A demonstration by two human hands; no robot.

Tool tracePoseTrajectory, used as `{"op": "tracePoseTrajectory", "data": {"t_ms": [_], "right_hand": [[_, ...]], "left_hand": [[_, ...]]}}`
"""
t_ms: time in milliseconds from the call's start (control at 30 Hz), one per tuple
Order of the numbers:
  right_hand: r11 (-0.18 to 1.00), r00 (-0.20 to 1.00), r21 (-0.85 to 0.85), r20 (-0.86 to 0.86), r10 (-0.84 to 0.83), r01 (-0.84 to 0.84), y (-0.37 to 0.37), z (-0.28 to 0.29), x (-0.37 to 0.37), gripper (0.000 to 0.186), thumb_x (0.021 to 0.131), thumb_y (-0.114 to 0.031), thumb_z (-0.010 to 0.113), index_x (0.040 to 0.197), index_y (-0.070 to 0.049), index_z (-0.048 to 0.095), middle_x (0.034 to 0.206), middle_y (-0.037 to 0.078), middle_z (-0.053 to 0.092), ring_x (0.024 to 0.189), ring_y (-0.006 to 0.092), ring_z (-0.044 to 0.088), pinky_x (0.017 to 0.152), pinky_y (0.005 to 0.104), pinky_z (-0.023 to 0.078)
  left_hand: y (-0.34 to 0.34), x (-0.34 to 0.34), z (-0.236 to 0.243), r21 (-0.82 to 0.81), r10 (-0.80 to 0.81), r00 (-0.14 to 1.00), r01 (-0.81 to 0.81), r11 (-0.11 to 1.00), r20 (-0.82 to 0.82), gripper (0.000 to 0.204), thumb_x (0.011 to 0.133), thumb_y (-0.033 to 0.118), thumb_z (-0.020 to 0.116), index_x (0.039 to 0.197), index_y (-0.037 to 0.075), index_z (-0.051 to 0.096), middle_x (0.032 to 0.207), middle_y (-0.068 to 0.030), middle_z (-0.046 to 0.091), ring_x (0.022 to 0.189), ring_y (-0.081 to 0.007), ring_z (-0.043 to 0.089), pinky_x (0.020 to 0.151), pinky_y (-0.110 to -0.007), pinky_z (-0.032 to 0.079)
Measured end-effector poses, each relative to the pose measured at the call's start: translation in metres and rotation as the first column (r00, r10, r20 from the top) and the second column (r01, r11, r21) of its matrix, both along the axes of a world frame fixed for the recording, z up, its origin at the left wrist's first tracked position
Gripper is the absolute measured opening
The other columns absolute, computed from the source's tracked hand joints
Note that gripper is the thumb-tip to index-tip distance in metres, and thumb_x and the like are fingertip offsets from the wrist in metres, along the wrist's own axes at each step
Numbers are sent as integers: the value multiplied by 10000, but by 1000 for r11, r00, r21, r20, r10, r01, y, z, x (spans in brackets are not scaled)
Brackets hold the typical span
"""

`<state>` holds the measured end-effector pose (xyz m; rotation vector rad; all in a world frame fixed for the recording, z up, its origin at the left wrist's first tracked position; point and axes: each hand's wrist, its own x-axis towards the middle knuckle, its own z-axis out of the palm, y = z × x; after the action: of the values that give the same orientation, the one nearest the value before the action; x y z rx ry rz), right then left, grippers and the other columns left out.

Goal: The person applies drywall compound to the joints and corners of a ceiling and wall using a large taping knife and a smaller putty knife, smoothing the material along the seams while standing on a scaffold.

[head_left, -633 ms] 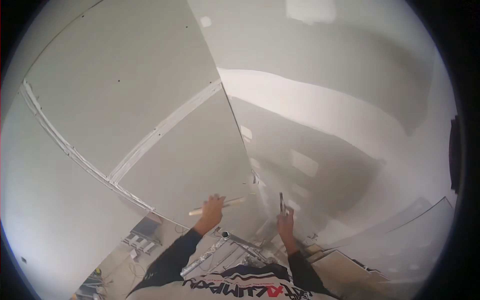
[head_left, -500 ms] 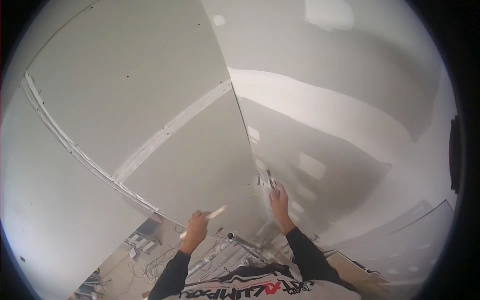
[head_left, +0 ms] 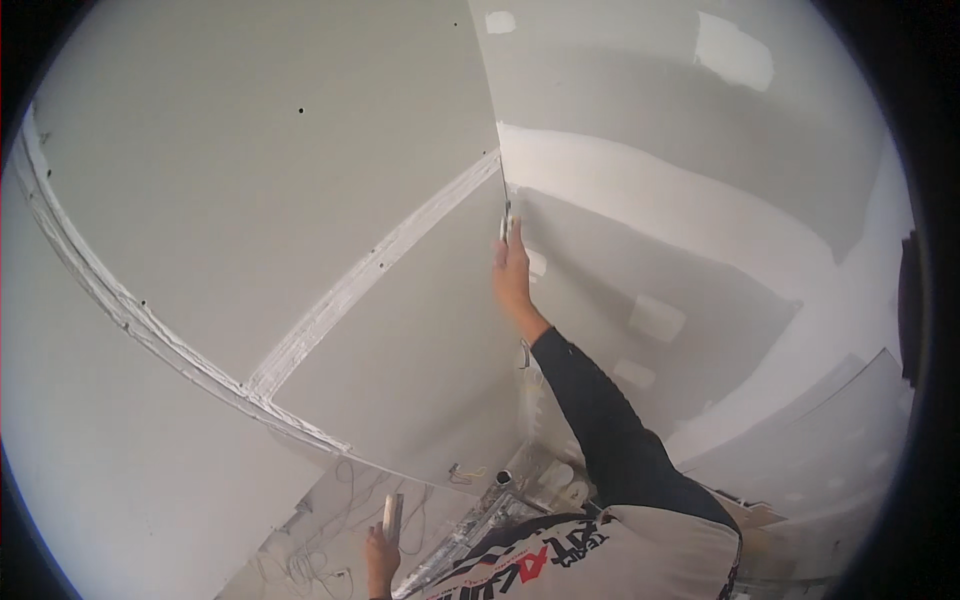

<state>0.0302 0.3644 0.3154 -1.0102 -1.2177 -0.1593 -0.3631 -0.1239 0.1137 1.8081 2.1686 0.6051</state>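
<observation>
Fingers [head_left: 516,236] of the right hand [head_left: 513,277] grip a slim tool [head_left: 507,213] jutting above them at upper centre; the left hand [head_left: 379,556], lower centre-left, clasps a pale bar [head_left: 394,514] standing above its fingers.

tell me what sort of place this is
Probably a room being built or renovated: grey wallboard stands unpainted, a rough white strip runs along a seam in it, and loose cables lie on the floor.
</observation>
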Motion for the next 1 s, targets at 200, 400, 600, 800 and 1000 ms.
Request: {"op": "tracePoseTrajectory", "data": {"t_ms": [200,400,600,800,1000], "right_hand": [[994,999,-108,-52,-9,4,30,72,-30,625,1012,23,457,1578,79,196,1273,341,570,1157,494,575,1004,498,458],[990,993,-102,-57,-108,101,51,81,-23,548,1006,14,481,1525,73,315,1251,332,582,1150,487,586,964,518,495],[935,959,-337,-282,12,-110,44,88,-41,469,1007,11,482,1464,34,380,1246,333,594,1149,499,580,960,527,473],[989,993,-143,-106,-42,26,53,68,-40,591,981,24,489,1537,10,289,1285,338,516,1178,509,532,1003,538,444],[970,998,-242,-40,-38,27,43,81,-42,702,917,104,474,1568,57,214,1216,338,469,1112,512,526,1011,528,443]], "left_hand": [[23,-14,4,-117,-11,999,17,993,46,397,887,156,692,1227,-24,595,1101,-277,636,1012,-492,642,826,-542,525],[49,-27,-6,-72,-172,980,180,981,101,371,913,165,673,1214,-41,606,1092,-278,630,1014,-491,628,848,-532,520],[50,-35,-11,31,-241,969,240,970,45,393,904,134,670,1230,-69,585,1057,-310,608,1006,-507,601,852,-541,502],[53,-22,-7,-42,-276,953,282,958,123,404,903,125,662,1244,-73,579,1056,-331,608,1005,-526,605,848,-550,503],[63,-12,2,-142,-275,949,297,944,156,426,890,133,689,1259,-52,582,1097,-332,614,1020,-540,613,853,-556,508]]}}
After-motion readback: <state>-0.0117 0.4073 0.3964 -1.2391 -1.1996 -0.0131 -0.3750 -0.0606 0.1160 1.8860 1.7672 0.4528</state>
